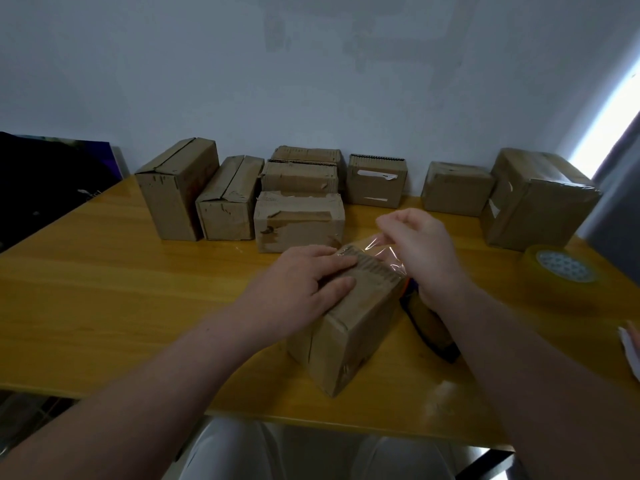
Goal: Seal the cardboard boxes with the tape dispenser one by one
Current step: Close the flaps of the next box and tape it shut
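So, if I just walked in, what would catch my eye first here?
Two bare hands meet over a small brown cardboard box at the middle of the yellow wooden table: the left hand presses its top while the right hand pinches a strip of clear tape. Behind, a row of brown cardboard boxes lines the wall, and a big roll of yellowish tape sits at the right.

Single head-worn wide-angle view, looking forward and down from close above the counter (104,289), facing the back wall (311,64).
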The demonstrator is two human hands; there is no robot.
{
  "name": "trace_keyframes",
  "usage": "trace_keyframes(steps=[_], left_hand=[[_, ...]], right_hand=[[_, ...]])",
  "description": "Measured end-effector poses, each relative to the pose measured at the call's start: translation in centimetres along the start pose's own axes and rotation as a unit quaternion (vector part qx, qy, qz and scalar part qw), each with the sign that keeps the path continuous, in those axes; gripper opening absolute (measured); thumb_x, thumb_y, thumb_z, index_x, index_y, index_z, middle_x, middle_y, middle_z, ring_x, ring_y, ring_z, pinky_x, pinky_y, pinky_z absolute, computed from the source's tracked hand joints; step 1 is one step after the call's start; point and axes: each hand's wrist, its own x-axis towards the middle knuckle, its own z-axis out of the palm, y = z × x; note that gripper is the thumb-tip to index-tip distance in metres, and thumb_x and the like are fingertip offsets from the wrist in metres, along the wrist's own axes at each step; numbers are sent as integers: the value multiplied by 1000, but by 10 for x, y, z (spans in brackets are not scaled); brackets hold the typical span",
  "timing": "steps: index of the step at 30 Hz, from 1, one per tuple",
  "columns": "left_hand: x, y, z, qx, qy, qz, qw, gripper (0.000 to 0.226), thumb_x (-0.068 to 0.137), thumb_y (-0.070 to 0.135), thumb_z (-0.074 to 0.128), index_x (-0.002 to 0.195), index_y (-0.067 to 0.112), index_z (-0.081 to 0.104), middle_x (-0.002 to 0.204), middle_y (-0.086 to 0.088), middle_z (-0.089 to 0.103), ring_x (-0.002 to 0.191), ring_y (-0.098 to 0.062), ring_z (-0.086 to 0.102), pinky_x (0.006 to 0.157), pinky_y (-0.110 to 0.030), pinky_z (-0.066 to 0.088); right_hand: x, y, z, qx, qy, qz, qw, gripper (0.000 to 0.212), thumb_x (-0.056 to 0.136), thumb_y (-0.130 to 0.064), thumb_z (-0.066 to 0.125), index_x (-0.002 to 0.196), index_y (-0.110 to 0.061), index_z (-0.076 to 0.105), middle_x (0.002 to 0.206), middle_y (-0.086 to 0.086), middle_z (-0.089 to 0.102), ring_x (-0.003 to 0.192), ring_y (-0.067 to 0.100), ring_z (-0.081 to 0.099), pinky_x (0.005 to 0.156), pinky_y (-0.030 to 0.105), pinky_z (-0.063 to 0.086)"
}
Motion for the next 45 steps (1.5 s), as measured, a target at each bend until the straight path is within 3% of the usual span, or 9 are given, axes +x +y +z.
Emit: trace_keyframes(steps=[3,7,19,21,24,29,35,39,45], left_hand=[[-2,1,5,-41,55,1,998,38,90,48,49,125,36,57,121,11,54,112,-6,45,91,-27,40],[-4,3,5,-65,78,-25,995,23,84,49,55,103,35,54,96,18,49,93,-3,46,74,-20,38],[-6,3,5,-68,86,-29,994,18,84,49,55,99,40,49,105,16,52,100,-4,40,74,-14,32],[-7,2,6,-69,92,-25,993,18,85,49,55,99,40,49,105,15,51,101,-5,38,74,-15,31],[-6,1,8,-76,98,-20,992,16,85,48,53,98,40,50,103,16,51,102,-4,38,75,-16,30],[-4,-2,13,-94,113,-16,989,16,86,44,50,98,35,53,99,16,51,97,-5,41,72,-13,30],[-5,-5,17,-92,132,-1,987,12,89,36,53,99,29,55,98,12,53,94,-6,43,73,-14,32],[-3,-4,19,-94,135,-4,986,10,89,36,51,97,31,53,95,16,49,92,-4,44,71,-13,32],[-3,-6,19,-86,132,-7,987,13,90,37,49,98,30,55,94,17,51,92,-7,46,72,-19,36]], right_hand=[[3,-1,7,-191,-36,-56,979,34,80,-42,72,106,-29,55,95,-9,61,86,7,59,66,24,49],[10,-2,14,-214,-26,-62,974,35,78,-31,76,108,-31,57,89,-9,66,86,8,61,80,33,54],[19,6,-2,-283,85,-160,942,30,95,-21,54,124,-28,54,90,-9,64,74,3,59,62,20,49],[20,11,-14,-242,26,-159,957,25,98,-35,46,118,-25,58,92,-11,64,82,0,58,69,20,45],[9,20,-29,-216,-139,-73,964,66,82,-70,29,127,-29,54,124,-10,58,103,1,50,90,28,39],[-12,22,-31,-273,-311,-72,908,81,76,-75,39,147,-37,25,137,-8,43,103,-8,43,83,14,36],[-10,13,-33,-465,-330,-183,801,121,60,-75,62,151,-35,-8,157,-20,-1,140,3,5,116,35,18],[-14,11,-26,-574,-316,-251,712,126,64,-76,63,149,-29,-18,157,-16,-17,145,11,-11,117,38,3],[-23,13,-23,-554,-307,-284,720,125,66,-69,68,150,-26,-14,157,-14,-17,144,7,-16,111,27,-5]])
